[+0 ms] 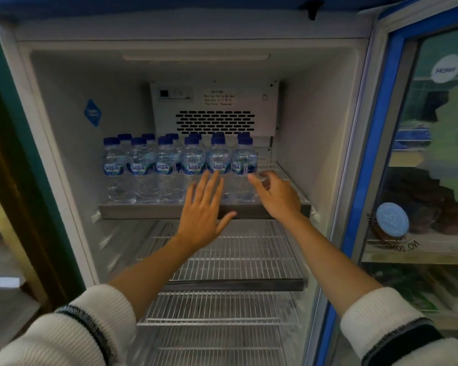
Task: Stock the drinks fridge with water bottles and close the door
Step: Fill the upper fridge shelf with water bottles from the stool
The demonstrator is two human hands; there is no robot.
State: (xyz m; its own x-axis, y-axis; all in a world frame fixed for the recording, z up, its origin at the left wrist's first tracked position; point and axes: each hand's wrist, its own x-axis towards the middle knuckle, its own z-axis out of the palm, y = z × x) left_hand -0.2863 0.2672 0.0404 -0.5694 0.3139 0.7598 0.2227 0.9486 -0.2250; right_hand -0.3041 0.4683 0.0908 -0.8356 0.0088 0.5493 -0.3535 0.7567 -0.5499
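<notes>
You are looking into the open fridge (64,107), and the water bottles (179,167) are standing in rows on the top shelf (143,210), filling it from its left end to just past the middle. The front row is showing six blue-capped bottles with more caps behind them. At the 3 o'clock end of that shelf a gap is remaining beside the last bottle.

Your left hand (204,210) is reaching in with fingers straight and spread, its fingertips at the fifth bottle's label; whether they are touching it I cannot tell. Your right hand (275,194) is hovering just beside the last bottle at 3 o'clock, fingers loosely curled and holding nothing.

Below, at 6 o'clock, the lower wire shelves (222,260) are holding no bottles.

At the far right the glass door (381,128) is standing wide open.

So one shelf is looking nearly stocked; the gap, possibly the lower shelves, and closing the door are still waiting for you.
</notes>
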